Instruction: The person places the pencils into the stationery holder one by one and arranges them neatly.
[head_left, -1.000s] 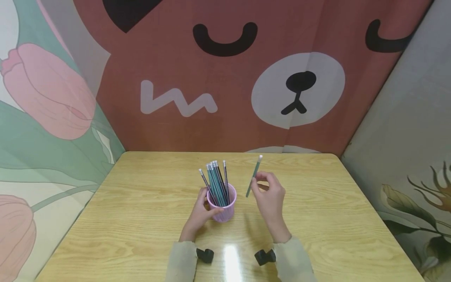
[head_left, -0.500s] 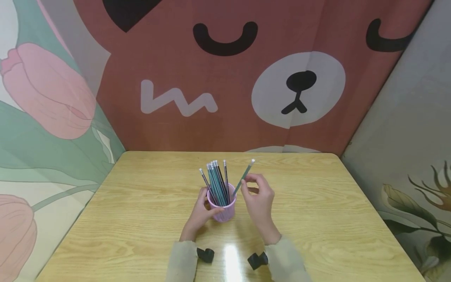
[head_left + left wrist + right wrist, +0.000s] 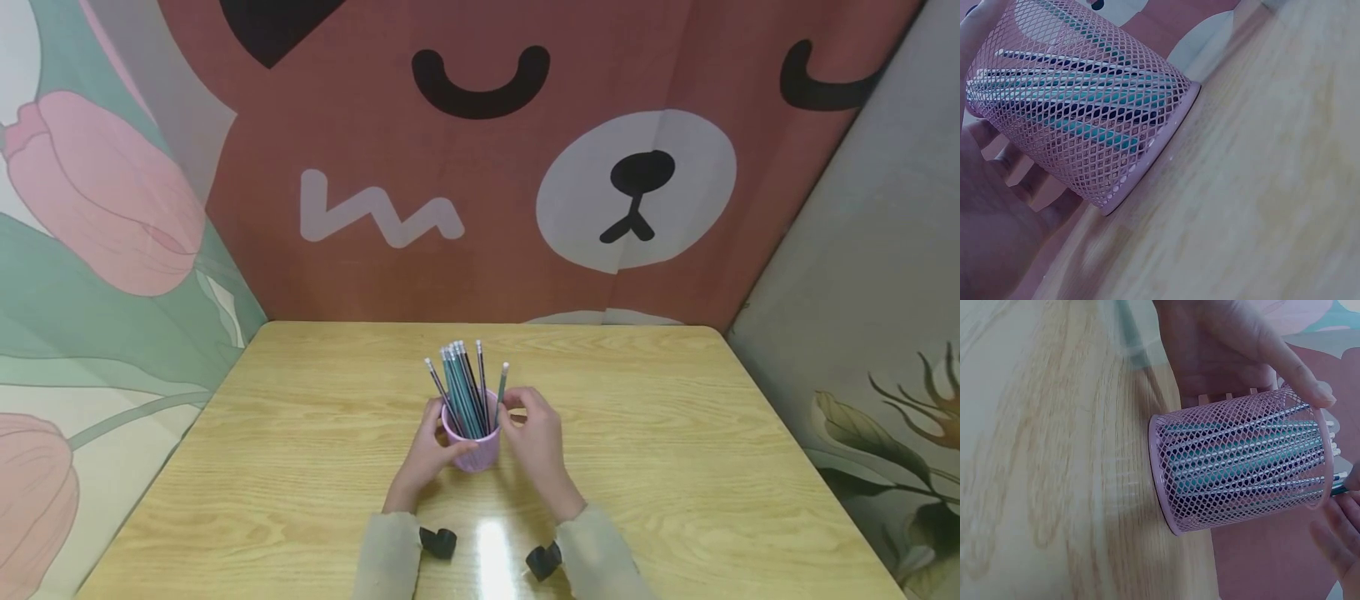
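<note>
A pink mesh pencil cup (image 3: pixel 477 457) stands upright on the wooden table, with several pencils (image 3: pixel 462 398) leaning inside, white eraser ends up. My left hand (image 3: pixel 423 458) holds the cup from the left, its thumb across the front near the rim. Thumb and fingers of my right hand (image 3: pixel 538 433) pinch a green pencil (image 3: pixel 502 385) at the cup's right rim; the pencil's lower part is inside the cup. Through the mesh cup (image 3: pixel 1085 106) in the left wrist view, teal and dark pencil shafts show. The right wrist view has the right hand (image 3: pixel 1342 528) at the rim edge.
The light wooden table (image 3: pixel 675 467) extends on both sides of the cup. Behind it hangs a backdrop with a bear print (image 3: pixel 375 283); flower-printed cloth (image 3: pixel 105 200) covers the left side. Black wrist cameras (image 3: pixel 438 543) sit at both cuffs.
My right hand has moved left and down from beside the cup, bringing the green pencil from the air into the cup at its right rim. My left hand stays on the cup.
</note>
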Action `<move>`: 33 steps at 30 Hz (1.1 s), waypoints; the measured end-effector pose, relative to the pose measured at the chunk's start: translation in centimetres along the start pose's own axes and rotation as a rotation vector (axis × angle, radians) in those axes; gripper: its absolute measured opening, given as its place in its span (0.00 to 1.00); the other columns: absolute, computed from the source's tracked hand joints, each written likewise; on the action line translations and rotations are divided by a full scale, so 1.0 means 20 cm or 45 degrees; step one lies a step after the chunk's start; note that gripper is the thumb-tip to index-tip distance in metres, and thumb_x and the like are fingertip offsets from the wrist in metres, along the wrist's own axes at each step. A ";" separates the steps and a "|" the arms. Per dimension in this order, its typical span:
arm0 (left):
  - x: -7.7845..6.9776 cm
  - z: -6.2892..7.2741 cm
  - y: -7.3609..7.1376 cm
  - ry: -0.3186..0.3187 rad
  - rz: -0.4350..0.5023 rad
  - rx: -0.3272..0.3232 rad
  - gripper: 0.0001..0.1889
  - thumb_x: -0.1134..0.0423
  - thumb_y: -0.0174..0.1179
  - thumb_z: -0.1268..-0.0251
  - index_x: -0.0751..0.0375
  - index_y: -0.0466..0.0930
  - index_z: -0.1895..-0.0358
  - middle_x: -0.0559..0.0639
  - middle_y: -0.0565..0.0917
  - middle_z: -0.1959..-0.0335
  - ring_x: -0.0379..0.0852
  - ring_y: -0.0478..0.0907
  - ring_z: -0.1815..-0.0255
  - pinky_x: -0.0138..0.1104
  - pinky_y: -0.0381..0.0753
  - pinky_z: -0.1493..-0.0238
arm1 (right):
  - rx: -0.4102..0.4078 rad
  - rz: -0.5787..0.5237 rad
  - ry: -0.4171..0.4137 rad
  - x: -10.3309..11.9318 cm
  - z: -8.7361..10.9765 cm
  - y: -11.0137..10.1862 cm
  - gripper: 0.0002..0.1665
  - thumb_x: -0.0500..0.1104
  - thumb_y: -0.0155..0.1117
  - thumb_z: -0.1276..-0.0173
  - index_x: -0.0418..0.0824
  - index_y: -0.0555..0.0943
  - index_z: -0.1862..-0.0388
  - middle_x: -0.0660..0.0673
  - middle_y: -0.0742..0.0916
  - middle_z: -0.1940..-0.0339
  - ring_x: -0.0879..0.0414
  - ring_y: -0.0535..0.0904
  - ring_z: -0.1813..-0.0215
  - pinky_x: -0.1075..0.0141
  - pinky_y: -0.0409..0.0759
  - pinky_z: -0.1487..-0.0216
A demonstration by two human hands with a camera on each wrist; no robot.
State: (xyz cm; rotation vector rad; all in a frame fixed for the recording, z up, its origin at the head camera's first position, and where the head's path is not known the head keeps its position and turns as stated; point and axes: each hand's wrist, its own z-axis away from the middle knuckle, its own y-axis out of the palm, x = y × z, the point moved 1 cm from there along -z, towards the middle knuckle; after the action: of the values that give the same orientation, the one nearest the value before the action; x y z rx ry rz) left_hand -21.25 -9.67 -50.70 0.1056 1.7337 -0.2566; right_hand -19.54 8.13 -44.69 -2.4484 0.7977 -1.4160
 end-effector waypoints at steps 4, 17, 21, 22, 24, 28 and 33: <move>0.00 0.00 0.00 0.006 -0.004 0.005 0.44 0.64 0.73 0.51 0.54 0.60 0.29 0.56 0.66 0.34 0.58 0.69 0.35 0.54 0.70 0.32 | 0.026 0.087 0.015 -0.01 0.01 0.01 0.07 0.32 0.66 0.41 0.34 0.82 0.63 0.41 0.86 0.63 0.48 0.85 0.60 0.72 0.87 0.63; 0.01 0.00 0.00 0.022 0.000 0.015 0.44 0.64 0.73 0.51 0.55 0.60 0.29 0.57 0.66 0.34 0.58 0.68 0.35 0.55 0.68 0.31 | 0.105 0.062 0.177 -0.03 0.00 0.01 0.05 0.36 0.67 0.38 0.36 0.82 0.64 0.41 0.88 0.62 0.46 0.86 0.56 0.70 0.87 0.65; 0.01 0.00 0.00 0.025 0.000 0.008 0.44 0.64 0.73 0.52 0.56 0.60 0.29 0.58 0.65 0.34 0.59 0.67 0.34 0.56 0.68 0.31 | 0.113 0.052 0.198 -0.04 0.00 0.00 0.06 0.37 0.67 0.38 0.37 0.82 0.63 0.41 0.88 0.62 0.47 0.86 0.56 0.70 0.87 0.64; 0.00 0.00 0.00 0.026 0.000 0.006 0.44 0.64 0.73 0.52 0.56 0.60 0.29 0.58 0.65 0.34 0.59 0.67 0.34 0.56 0.68 0.31 | 0.115 0.050 0.207 -0.04 0.01 0.00 0.06 0.38 0.68 0.38 0.37 0.82 0.63 0.41 0.88 0.62 0.47 0.86 0.56 0.71 0.87 0.64; 0.00 0.01 0.01 0.023 0.006 0.000 0.44 0.64 0.73 0.52 0.56 0.60 0.29 0.58 0.65 0.34 0.60 0.67 0.34 0.56 0.68 0.31 | 0.116 0.035 0.227 -0.06 0.01 0.00 0.07 0.38 0.68 0.38 0.38 0.82 0.62 0.42 0.88 0.61 0.48 0.86 0.56 0.71 0.87 0.64; -0.02 0.01 0.01 0.016 0.014 -0.004 0.44 0.64 0.73 0.52 0.56 0.60 0.29 0.58 0.66 0.34 0.60 0.68 0.35 0.56 0.69 0.32 | 0.118 0.000 0.256 -0.08 0.02 -0.03 0.10 0.38 0.68 0.38 0.37 0.83 0.59 0.41 0.88 0.60 0.47 0.86 0.55 0.68 0.87 0.61; -0.02 0.01 0.02 -0.020 0.027 0.009 0.46 0.64 0.73 0.53 0.56 0.58 0.28 0.61 0.67 0.32 0.64 0.70 0.36 0.56 0.71 0.33 | 0.106 0.006 0.298 -0.13 0.04 -0.09 0.10 0.36 0.66 0.37 0.36 0.82 0.57 0.40 0.88 0.60 0.46 0.86 0.55 0.66 0.87 0.60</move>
State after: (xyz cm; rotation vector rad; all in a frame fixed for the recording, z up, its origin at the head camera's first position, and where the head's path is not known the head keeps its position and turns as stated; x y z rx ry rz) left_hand -20.98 -9.36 -50.32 0.1270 1.7155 -0.2471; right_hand -19.24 10.90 -46.21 -2.2454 0.7718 -1.7199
